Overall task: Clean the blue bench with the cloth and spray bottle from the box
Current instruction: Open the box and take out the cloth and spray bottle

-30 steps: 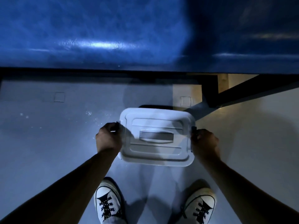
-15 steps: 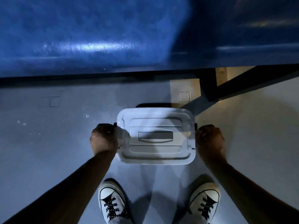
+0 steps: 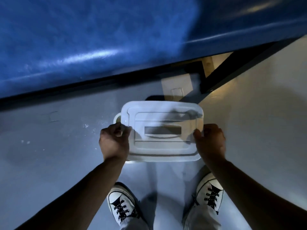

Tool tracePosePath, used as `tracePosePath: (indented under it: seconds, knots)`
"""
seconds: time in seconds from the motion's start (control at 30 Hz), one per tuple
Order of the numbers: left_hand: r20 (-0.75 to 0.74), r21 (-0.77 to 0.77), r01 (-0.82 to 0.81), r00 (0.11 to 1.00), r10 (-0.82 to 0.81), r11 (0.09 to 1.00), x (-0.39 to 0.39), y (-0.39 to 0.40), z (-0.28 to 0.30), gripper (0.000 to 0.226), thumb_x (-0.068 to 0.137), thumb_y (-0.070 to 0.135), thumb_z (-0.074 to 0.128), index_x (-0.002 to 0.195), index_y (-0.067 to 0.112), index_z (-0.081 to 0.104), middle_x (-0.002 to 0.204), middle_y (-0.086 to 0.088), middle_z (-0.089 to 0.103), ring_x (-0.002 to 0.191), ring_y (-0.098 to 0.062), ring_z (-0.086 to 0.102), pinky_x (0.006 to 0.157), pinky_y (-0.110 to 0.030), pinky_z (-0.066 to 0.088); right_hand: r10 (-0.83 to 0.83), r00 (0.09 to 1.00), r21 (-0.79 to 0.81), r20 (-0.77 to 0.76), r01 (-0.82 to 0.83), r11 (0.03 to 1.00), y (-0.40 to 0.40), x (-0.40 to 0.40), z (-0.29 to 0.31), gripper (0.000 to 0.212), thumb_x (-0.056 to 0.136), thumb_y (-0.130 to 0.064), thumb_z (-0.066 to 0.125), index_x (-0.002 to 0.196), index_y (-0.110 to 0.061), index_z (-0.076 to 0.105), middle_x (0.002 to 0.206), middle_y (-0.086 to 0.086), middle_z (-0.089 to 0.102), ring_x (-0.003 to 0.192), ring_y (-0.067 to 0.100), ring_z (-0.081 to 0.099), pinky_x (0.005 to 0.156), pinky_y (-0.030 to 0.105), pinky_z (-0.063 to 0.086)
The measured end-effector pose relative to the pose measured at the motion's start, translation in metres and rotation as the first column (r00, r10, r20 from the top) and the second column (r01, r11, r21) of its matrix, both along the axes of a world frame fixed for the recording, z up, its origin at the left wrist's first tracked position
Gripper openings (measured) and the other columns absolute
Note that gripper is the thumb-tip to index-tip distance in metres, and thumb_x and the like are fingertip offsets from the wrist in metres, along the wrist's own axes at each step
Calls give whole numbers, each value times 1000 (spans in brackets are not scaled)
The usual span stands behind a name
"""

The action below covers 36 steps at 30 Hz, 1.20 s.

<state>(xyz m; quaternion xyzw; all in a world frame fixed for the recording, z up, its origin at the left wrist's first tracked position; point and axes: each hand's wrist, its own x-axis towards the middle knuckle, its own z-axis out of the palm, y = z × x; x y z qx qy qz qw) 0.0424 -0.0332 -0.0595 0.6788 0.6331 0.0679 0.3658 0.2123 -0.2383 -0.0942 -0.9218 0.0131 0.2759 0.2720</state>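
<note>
A white plastic box lid (image 3: pixel 162 117) with a recessed handle is held level above the floor. My left hand (image 3: pixel 114 141) grips its left edge and my right hand (image 3: pixel 210 140) grips its right edge. A sliver of the white box (image 3: pixel 116 119) shows under the lid's left side, and the lid sits shifted off it. The box's contents are hidden; no cloth or spray bottle is visible. The blue bench (image 3: pixel 83 39) fills the top of the view, beyond the box.
The bench's black frame leg (image 3: pixel 232 70) angles down to the floor just right of the box. My two white sneakers (image 3: pixel 122 205) stand on the grey floor (image 3: pixel 41 155) below the box. White specks lie on the floor at left.
My hands moved from the side latches onto the lid's edges. The lid has come up and shifted to the right off the box. The view has tilted.
</note>
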Motion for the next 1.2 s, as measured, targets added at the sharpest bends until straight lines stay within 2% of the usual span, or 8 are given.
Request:
tracePosePath:
  seconds: [0.13,0.27,0.53,0.7,0.87,1.07,1.13,1.2]
  knots:
    - [47,24,196,979,-197,980,54,-26,15,20,90,27,69,75,14,65,59,7,55,58,-1,58,56,-7,39,-162,986,-18,45,163,986,-44,25,20,28,84,-40,66,105,-21,69,96,6,70,86,23,65,76,33,52]
    - [64,-20,322,945,-320,947,114,-69,8,24,82,36,60,97,23,72,87,2,72,88,-22,69,84,-41,56,-343,935,0,87,344,939,-102,53,19,46,80,-55,61,112,-23,66,99,3,71,90,24,69,84,47,60]
    - [84,-206,559,828,-555,803,203,-160,-48,47,78,22,59,123,14,68,119,-11,71,110,-30,66,97,-35,52,-582,813,11,-9,582,813,-195,105,-29,17,93,-16,57,95,-5,70,77,6,65,73,26,62,58,23,40]
    - [-47,-383,490,836,-546,783,236,-180,-111,56,75,20,55,131,13,64,133,-12,63,114,-32,66,89,-35,56,-570,816,1,-90,573,820,-222,114,-85,17,91,-12,54,93,-6,70,75,9,64,71,26,62,62,24,44]
    - [-87,-402,497,815,-572,769,241,-194,-144,63,90,6,59,150,12,44,153,-7,45,135,-31,53,104,-36,49,-514,835,26,-195,529,848,-224,110,-114,37,92,-15,57,128,-9,62,110,10,68,97,29,64,81,34,49]
    - [-40,-417,616,722,-691,668,218,-196,-135,62,89,7,56,150,9,40,159,-10,38,144,-32,42,118,-42,39,-435,880,-13,-190,441,897,-220,100,-98,48,93,-19,59,141,-13,51,134,10,61,114,27,58,96,38,46]
    - [-23,-373,634,724,-690,678,210,-193,-116,57,94,11,58,150,11,44,155,-10,45,141,-29,47,116,-39,41,-378,914,-21,-149,380,925,-211,96,-83,53,94,-21,61,144,-15,49,144,8,56,128,26,56,107,39,45]
    - [35,-293,646,744,-667,705,201,-187,-92,43,95,12,59,138,14,57,140,-9,61,129,-26,58,107,-37,49,-329,934,30,-137,336,941,-194,91,-63,44,94,-18,62,138,-15,56,138,6,60,119,22,62,97,25,49]
